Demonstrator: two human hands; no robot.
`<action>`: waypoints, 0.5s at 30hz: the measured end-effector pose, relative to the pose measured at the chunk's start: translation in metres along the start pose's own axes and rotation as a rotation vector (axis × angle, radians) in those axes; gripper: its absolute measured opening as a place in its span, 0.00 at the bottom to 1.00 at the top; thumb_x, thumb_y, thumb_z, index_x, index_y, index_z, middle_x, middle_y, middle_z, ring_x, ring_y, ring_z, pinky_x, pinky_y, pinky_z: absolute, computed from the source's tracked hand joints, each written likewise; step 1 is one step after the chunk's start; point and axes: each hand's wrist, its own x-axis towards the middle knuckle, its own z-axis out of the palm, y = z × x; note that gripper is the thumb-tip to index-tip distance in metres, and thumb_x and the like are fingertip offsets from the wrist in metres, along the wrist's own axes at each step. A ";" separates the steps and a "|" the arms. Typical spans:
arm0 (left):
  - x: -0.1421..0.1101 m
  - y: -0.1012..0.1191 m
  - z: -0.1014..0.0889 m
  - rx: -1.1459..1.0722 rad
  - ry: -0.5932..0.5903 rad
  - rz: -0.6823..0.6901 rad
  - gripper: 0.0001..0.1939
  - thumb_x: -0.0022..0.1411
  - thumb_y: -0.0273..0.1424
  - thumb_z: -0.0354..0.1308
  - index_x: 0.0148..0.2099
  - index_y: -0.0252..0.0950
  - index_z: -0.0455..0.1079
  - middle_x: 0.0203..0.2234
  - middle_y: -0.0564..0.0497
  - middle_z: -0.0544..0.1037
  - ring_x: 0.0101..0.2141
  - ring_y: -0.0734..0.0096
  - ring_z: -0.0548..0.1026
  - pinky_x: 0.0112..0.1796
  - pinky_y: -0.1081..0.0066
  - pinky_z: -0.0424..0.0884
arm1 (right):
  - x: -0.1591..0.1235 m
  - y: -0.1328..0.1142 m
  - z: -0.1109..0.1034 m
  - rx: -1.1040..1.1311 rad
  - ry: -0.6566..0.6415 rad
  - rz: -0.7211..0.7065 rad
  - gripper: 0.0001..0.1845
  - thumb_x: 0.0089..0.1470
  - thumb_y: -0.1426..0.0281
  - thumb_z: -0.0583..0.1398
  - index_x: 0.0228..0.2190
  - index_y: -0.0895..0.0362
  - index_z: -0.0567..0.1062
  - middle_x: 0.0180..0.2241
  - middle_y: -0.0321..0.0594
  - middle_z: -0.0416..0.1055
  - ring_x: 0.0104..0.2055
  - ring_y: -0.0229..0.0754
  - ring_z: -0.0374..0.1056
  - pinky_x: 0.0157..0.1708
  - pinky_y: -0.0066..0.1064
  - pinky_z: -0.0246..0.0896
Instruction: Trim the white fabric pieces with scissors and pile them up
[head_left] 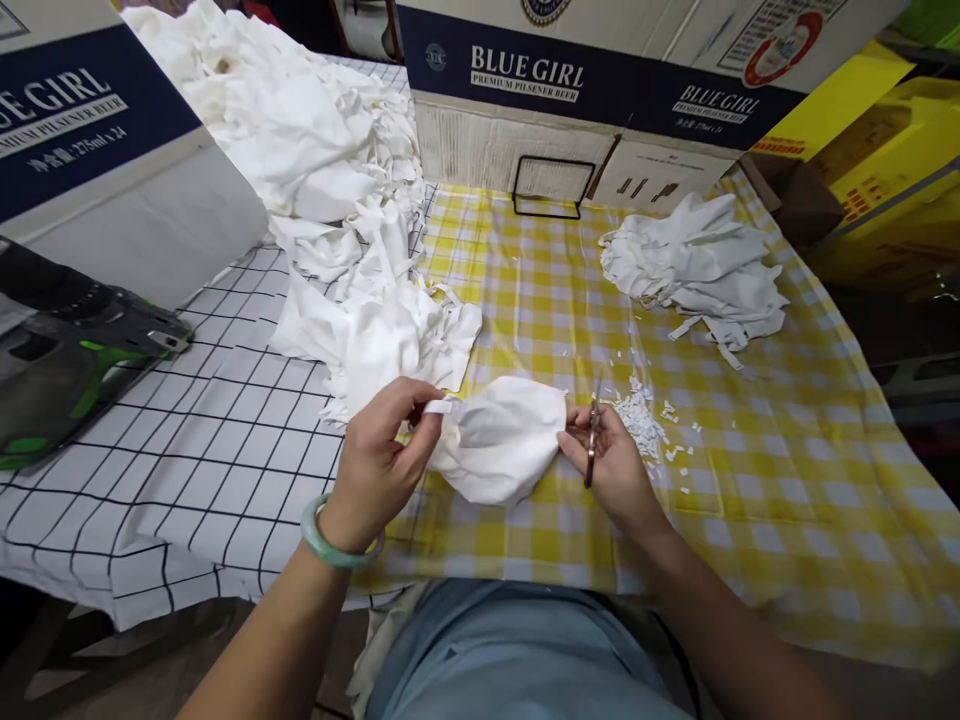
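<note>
Two bare hands hold a small, rounded piece of soft white fabric point(506, 445) just above a table, near its front edge, over a yellow-and-white checked cloth point(787, 470). The left hand point(394, 440) grasps the piece's left end, thumb and forefinger pinched on a narrow white strip; a pale green, smooth ring bangle point(334, 540) circles that wrist. The right hand point(611, 455) pinches the opposite edge between thumb and fingertips while also keeping hold of a slim pair of metal scissors point(592, 440), points directed away from the person (whether the blades are parted is hard to tell).

Just beyond the right hand lies a scatter of tiny white clippings point(641, 425). Farther back on the right rests a loose bundle of gathered white fabric pieces point(705, 265). On the left, a large, tumbled heap of white fabric point(322, 150) stretches from the back almost to the left hand, partly over a white cloth with black grid lines point(202, 440). A dark grey and green power tool point(82, 350) sits at far left.
</note>
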 end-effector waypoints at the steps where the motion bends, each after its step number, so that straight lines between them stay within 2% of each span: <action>1: -0.004 0.000 -0.003 0.023 -0.032 -0.015 0.07 0.65 0.24 0.54 0.43 0.35 0.72 0.34 0.48 0.76 0.35 0.71 0.74 0.36 0.71 0.69 | 0.001 0.000 0.003 -0.023 0.035 -0.051 0.18 0.49 0.67 0.67 0.33 0.52 0.61 0.38 0.36 0.65 0.42 0.40 0.66 0.47 0.35 0.61; 2: -0.009 0.001 -0.004 0.022 -0.059 -0.032 0.08 0.66 0.24 0.54 0.44 0.34 0.73 0.35 0.48 0.76 0.36 0.71 0.74 0.37 0.71 0.69 | 0.002 -0.002 0.007 -0.049 0.038 -0.102 0.17 0.50 0.67 0.66 0.33 0.51 0.62 0.41 0.37 0.67 0.46 0.41 0.66 0.51 0.37 0.59; 4: -0.019 0.005 -0.006 -0.016 -0.099 -0.067 0.11 0.67 0.24 0.52 0.47 0.35 0.74 0.37 0.47 0.76 0.38 0.71 0.74 0.38 0.72 0.69 | 0.004 -0.009 0.014 -0.122 -0.058 -0.197 0.15 0.52 0.70 0.65 0.36 0.50 0.63 0.46 0.39 0.68 0.52 0.43 0.65 0.56 0.40 0.56; 8: -0.035 0.022 -0.012 -0.146 -0.204 -0.105 0.11 0.68 0.25 0.52 0.46 0.38 0.74 0.35 0.49 0.76 0.37 0.72 0.74 0.37 0.73 0.68 | 0.022 -0.024 0.036 -0.281 -0.478 -0.373 0.15 0.49 0.75 0.64 0.38 0.51 0.69 0.50 0.41 0.71 0.63 0.47 0.56 0.62 0.44 0.50; 9: -0.037 0.026 -0.014 -0.178 -0.223 -0.111 0.11 0.68 0.25 0.52 0.47 0.39 0.74 0.36 0.50 0.76 0.38 0.71 0.74 0.38 0.73 0.68 | 0.030 -0.025 0.041 -0.318 -0.581 -0.401 0.15 0.48 0.75 0.64 0.37 0.51 0.70 0.47 0.40 0.72 0.62 0.48 0.58 0.63 0.45 0.49; 11: -0.041 0.030 -0.020 -0.222 -0.249 -0.133 0.11 0.68 0.25 0.52 0.46 0.40 0.73 0.38 0.49 0.76 0.41 0.69 0.74 0.41 0.72 0.68 | 0.044 -0.025 0.050 -0.353 -0.697 -0.410 0.12 0.45 0.77 0.63 0.34 0.53 0.72 0.37 0.37 0.73 0.52 0.47 0.67 0.60 0.46 0.52; 13: -0.042 0.031 -0.025 -0.278 -0.300 -0.180 0.09 0.68 0.26 0.52 0.43 0.38 0.73 0.39 0.47 0.76 0.44 0.67 0.73 0.44 0.70 0.67 | 0.056 -0.027 0.054 -0.309 -0.672 -0.401 0.10 0.43 0.77 0.62 0.31 0.54 0.70 0.31 0.33 0.70 0.39 0.42 0.69 0.51 0.41 0.61; 15: -0.040 0.030 -0.024 -0.425 -0.426 -0.270 0.06 0.66 0.27 0.54 0.41 0.37 0.72 0.40 0.46 0.75 0.46 0.63 0.73 0.48 0.67 0.67 | 0.061 -0.035 0.054 -0.216 -0.559 -0.434 0.09 0.43 0.77 0.61 0.30 0.55 0.69 0.30 0.33 0.67 0.34 0.39 0.66 0.43 0.35 0.65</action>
